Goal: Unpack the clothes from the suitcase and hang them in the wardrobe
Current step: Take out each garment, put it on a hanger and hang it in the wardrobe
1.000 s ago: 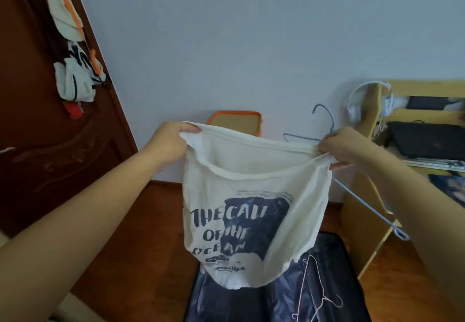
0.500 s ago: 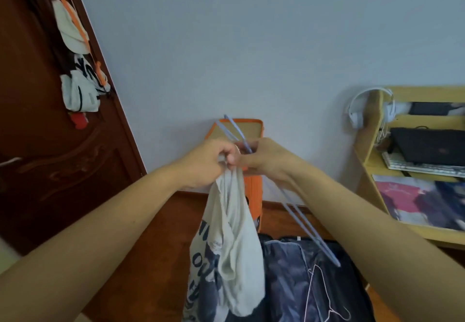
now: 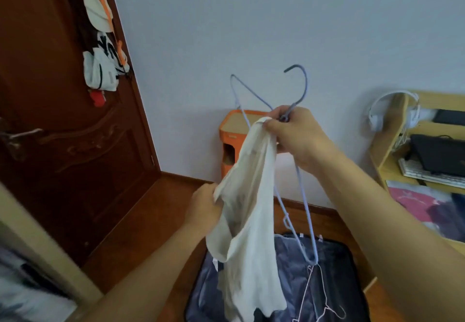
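Pale wall; crumpled (cream, seemingly) shirt (image 3: 247,211).

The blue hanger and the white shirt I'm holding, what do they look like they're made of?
Blue hanger: thin rod bent into a hook, matte blue, probably coated wire, though plastic can't be excluded. White shirt: soft, thin cream knit, likely cotton jersey; it drapes limp and creases between the right hand and left hand.

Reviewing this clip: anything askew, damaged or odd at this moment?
Nothing damaged. The blue hanger is held tilted with its hook up, in the right hand, which also pinches the white T-shirt; the shirt hangs bunched, not yet on it. A loose pink hanger lies in the suitcase.
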